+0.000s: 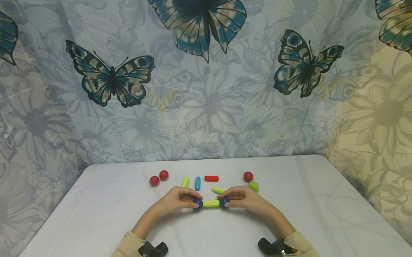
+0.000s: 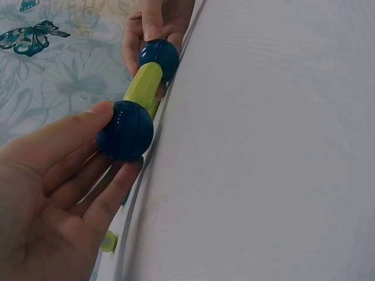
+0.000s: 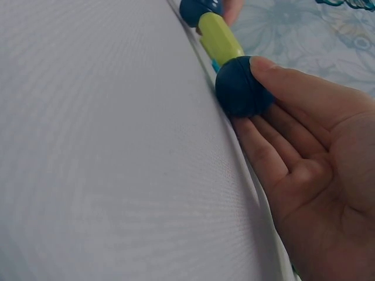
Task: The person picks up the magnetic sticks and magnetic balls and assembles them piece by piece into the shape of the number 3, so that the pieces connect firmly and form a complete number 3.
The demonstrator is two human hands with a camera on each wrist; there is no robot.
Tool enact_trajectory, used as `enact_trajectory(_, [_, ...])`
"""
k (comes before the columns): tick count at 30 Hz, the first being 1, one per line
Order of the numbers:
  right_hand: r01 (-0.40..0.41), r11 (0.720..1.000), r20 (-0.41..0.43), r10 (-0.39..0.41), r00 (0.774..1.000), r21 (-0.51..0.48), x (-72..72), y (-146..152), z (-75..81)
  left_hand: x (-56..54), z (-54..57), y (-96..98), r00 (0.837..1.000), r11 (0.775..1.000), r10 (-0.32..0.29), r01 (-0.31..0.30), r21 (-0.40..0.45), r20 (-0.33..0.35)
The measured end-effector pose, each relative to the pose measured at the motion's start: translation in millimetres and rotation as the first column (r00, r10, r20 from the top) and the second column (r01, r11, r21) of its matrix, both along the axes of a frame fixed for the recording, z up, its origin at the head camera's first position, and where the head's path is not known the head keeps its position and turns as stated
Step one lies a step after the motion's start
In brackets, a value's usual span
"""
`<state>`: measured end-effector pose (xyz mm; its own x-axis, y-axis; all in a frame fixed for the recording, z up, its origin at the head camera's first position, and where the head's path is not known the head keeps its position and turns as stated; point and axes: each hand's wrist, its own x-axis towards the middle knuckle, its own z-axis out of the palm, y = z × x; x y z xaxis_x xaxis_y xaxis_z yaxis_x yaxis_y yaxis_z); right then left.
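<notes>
A: ok what step are we looking at here; lower middle of the frame seems to be where it's all going on

B: my read is fitting the ends onto a yellow-green stick (image 1: 211, 203); the left hand (image 1: 180, 197) pinches the left blue ball (image 1: 197, 204) between thumb and fingers, the right hand (image 1: 243, 198) has the same sort of grip on the right blue ball (image 1: 224, 202); the stick runs level between them, like a little dumbbell

A: is it properly in tho?

B: wrist views show it meeting both balls, no gap I can spot; can't tell how deep it's seated; imo the next move calls for an even push inward from both sides, everything kept in line, or else a light tug to check

A: and where's the stick vs the fingers?

B: head view, just right of the left fingertips and just left of the right ones; looks held only through the balls; the loose red stick (image 1: 211, 179) and blue stick (image 1: 197, 183) lie a bit higher in the frame, out of both grips
</notes>
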<state>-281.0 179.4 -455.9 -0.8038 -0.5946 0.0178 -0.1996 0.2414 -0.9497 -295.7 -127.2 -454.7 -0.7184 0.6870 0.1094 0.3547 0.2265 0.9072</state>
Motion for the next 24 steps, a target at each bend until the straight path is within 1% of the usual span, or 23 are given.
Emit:
enact_trajectory(5, [-0.002, 1.0, 0.003, 0.002, 1.0, -0.004, -0.4, 0.3, -1.1, 0.4, 0.3, 0.8, 1.0, 1.0, 0.013, -0.012, -0.005, 0.0])
enact_trajectory(11, [0.0, 1.0, 0.006, 0.0, 1.0, 0.002, -1.5, 0.9, -2.8, -0.4, -2.0, 0.6, 1.0, 1.0, 0.02, -0.02, -0.01, -0.014])
enact_trajectory(15, [-0.003, 1.0, -0.001, 0.003, 1.0, 0.001, -1.6, 0.7, -3.0, -1.5, -3.4, 0.3, 1.0, 1.0, 0.02, -0.021, -0.011, -0.02])
enact_trajectory(21, [-0.005, 1.0, -0.003, 0.005, 1.0, -0.002, -0.6, 0.1, -1.4, -1.8, -3.3, 0.1, 1.0, 1.0, 0.019, -0.019, -0.01, -0.01])
enact_trajectory(24, [-0.009, 1.0, -0.01, 0.009, 1.0, -0.003, 0.1, 0.0, -1.4, -0.8, -3.1, 1.6, 1.0, 1.0, 0.017, -0.017, 0.003, -0.025])
